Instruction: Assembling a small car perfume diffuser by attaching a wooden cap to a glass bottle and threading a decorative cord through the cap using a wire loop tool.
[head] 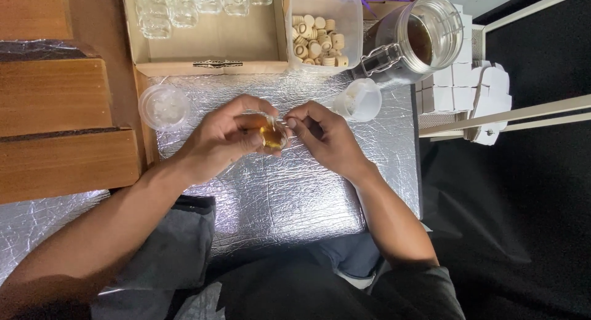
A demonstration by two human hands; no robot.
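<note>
Small amber-filled jar (271,135) between left hand (217,141) fingers, right hand (323,137) fingertips touching.

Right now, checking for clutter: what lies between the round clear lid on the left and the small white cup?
In the head view, both hands, left hand and right hand, holding a small amber-filled jar over the foil.

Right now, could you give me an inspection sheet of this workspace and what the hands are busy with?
Surface: crinkled silver foil sheet over the work board.
Job's things: small glass jar of amber liquid.
Clutter: clear tub of wooden corks; cardboard tray of empty glass jars; large clip-top glass jar; two white plastic cups.
Grippers: left hand grips the small jar; right hand pinches at its top.
Cables: nothing seen.
Surroundings: wooden blocks, dark floor.
</note>
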